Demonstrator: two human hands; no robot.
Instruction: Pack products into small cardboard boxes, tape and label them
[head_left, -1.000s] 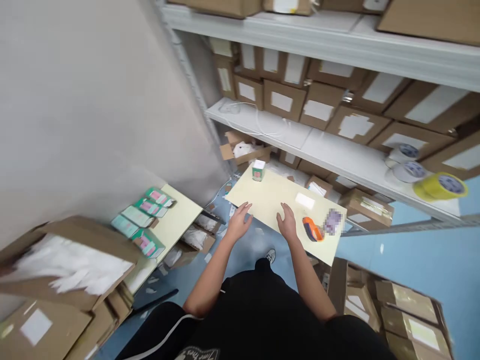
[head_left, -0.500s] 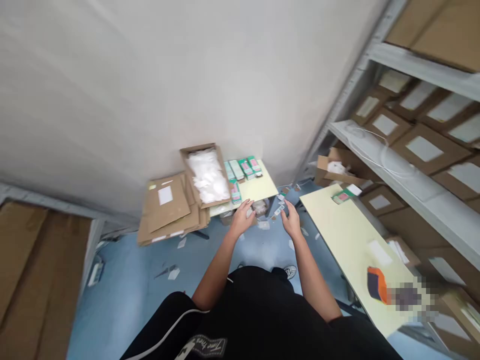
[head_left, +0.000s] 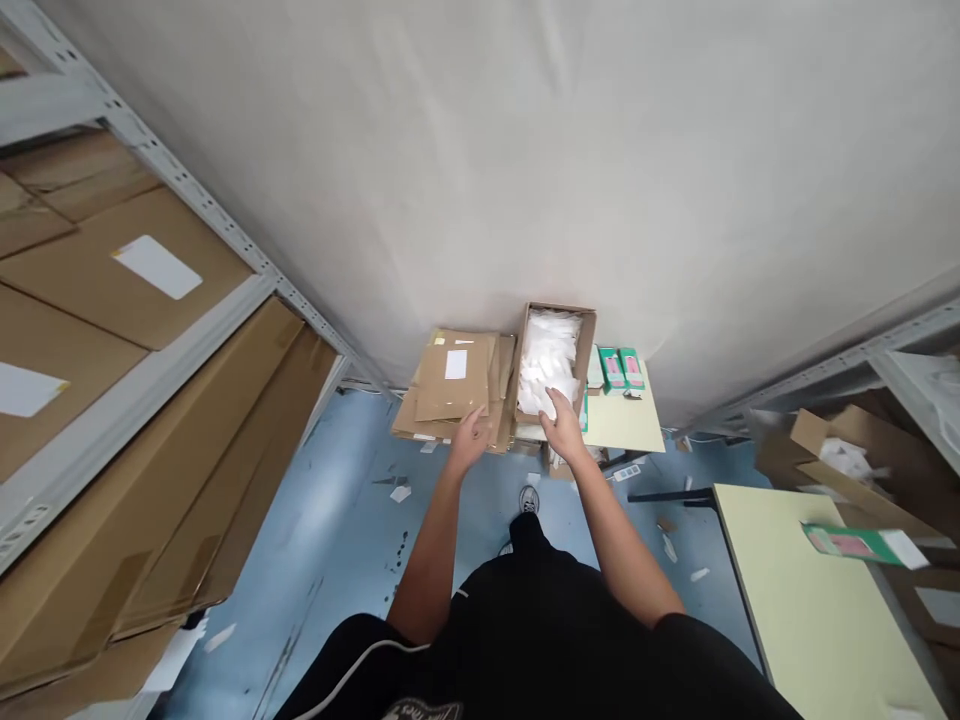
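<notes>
My left hand (head_left: 470,440) is in front of the near edge of a stack of flattened cardboard (head_left: 452,385), its fingers loosely bent and apart, with nothing seen in it. My right hand (head_left: 564,430) reaches over the near end of an open cardboard box (head_left: 587,345) full of white packets (head_left: 550,355). Its thumb and fingers are spread; whether the fingertips touch the packets I cannot tell. To the right of the box, green and pink cartons (head_left: 622,370) lie on a pale yellow table (head_left: 619,425).
Shelving (head_left: 225,320) with big cardboard boxes (head_left: 127,255) rises on the left. At right stand another yellow table (head_left: 810,610) with a green carton (head_left: 862,543) and an open box (head_left: 862,455). A power strip (head_left: 627,472) and paper scraps lie on the blue floor.
My view has swung left, so the left shelving shows more and the right table less. My hands are now close to the cardboard stack and the box of white packets.
</notes>
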